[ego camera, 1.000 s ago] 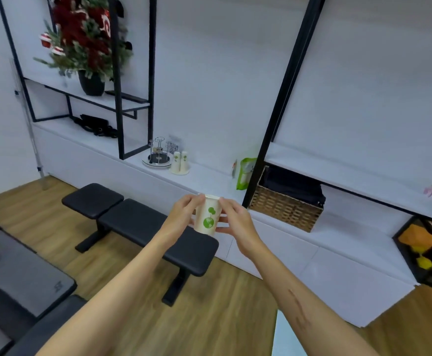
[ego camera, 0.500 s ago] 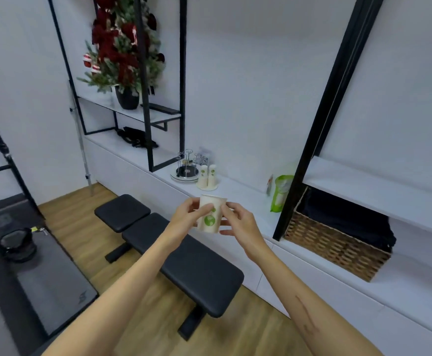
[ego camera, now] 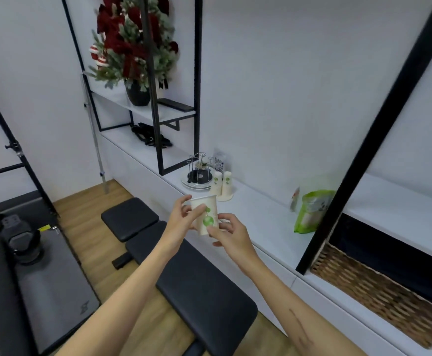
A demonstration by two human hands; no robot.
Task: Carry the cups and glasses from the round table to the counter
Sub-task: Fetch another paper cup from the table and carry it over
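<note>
Item: paper cup [ego camera: 205, 214], white with green print, upright, in mid-air above the black bench [ego camera: 197, 273], just short of the white desk [ego camera: 261, 214]. Left grip [ego camera: 181, 222] is pinching its side near the rim; right grip [ego camera: 231, 233] is pinching its base. Two stacks of paper cups [ego camera: 222, 186] are standing on the desk beside a wire rack [ego camera: 200, 173].

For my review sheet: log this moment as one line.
stage: carrying | held: paper cup | left hand: grips | right hand: grips | counter: ahead

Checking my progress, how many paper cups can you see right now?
3: one paper cup held by both hands, two upside-down cups on the counter. Stacked ones may hide more.
</note>
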